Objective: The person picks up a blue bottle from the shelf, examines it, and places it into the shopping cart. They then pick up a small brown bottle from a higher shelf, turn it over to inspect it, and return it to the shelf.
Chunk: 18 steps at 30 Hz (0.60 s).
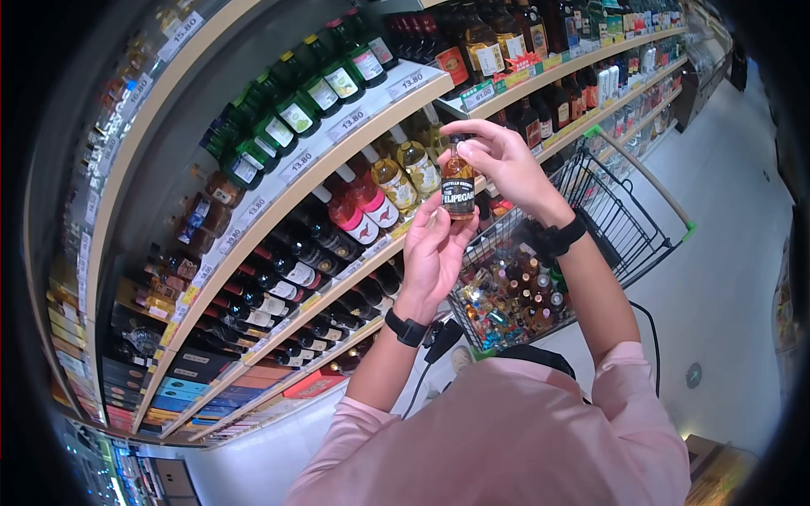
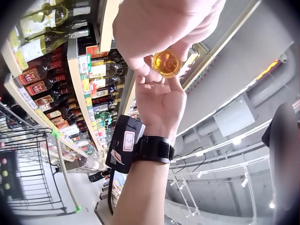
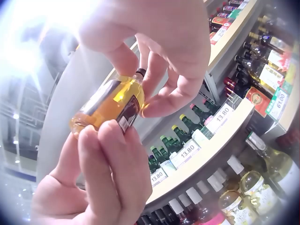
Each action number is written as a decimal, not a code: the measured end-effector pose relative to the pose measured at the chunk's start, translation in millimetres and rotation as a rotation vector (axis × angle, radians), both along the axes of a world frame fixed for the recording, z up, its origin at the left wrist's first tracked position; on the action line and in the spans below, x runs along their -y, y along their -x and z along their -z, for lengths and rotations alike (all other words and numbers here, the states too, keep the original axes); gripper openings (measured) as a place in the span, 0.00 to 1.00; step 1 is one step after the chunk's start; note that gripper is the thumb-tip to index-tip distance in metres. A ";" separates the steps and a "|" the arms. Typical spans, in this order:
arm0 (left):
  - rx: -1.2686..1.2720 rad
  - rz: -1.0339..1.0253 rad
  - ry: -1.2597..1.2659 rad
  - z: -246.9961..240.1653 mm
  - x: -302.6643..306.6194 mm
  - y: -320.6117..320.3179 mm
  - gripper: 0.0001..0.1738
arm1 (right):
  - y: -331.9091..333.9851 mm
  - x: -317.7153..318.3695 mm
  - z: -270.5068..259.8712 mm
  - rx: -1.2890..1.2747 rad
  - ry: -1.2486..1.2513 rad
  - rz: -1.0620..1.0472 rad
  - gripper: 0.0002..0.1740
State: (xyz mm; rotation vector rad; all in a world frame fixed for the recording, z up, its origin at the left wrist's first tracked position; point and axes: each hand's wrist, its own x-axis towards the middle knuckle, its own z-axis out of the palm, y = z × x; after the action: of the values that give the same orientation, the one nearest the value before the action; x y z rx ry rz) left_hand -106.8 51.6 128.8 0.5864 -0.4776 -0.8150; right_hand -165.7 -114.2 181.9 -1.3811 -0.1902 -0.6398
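Note:
A miniature liquor bottle [image 1: 458, 192] with amber liquid and a black label stands nearly upright before the chest in the head view. My left hand [image 1: 434, 253] holds its lower body between thumb and fingers. Around the neck, just under the dark cap, the thumb and fingers of my right hand [image 1: 513, 169] pinch it. The right wrist view shows the bottle [image 3: 107, 105] tilted between both hands, its label partly covered by left fingertips [image 3: 112, 132]. From the left wrist, only the round amber base of the bottle [image 2: 167, 63] shows.
Curved shelves with green bottles [image 1: 295, 116] and wine bottles [image 1: 344, 221] run along the left and front. A wire shopping cart [image 1: 629, 221] stands at the right, with many small bottles [image 1: 531, 291] inside. A black cable [image 1: 415, 388] hangs by the left wrist.

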 end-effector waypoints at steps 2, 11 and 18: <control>0.098 -0.097 -0.017 4.5 -0.4 -1.8 0.21 | -0.6 -2.5 -2.8 0.003 0.029 -0.021 0.16; 0.173 -0.215 -0.010 -0.2 -2.6 1.4 0.27 | -6.4 -4.6 -7.5 0.043 0.065 0.022 0.16; 0.248 -0.215 0.005 -2.7 -1.9 7.8 0.27 | -1.7 -5.6 -21.2 -0.067 0.146 0.096 0.14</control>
State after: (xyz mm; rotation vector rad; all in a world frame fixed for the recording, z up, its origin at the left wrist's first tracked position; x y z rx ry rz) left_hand -114.6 53.6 131.5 0.7248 -0.6304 -0.5382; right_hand -163.9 -108.7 203.1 -1.5570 -0.1198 -0.6685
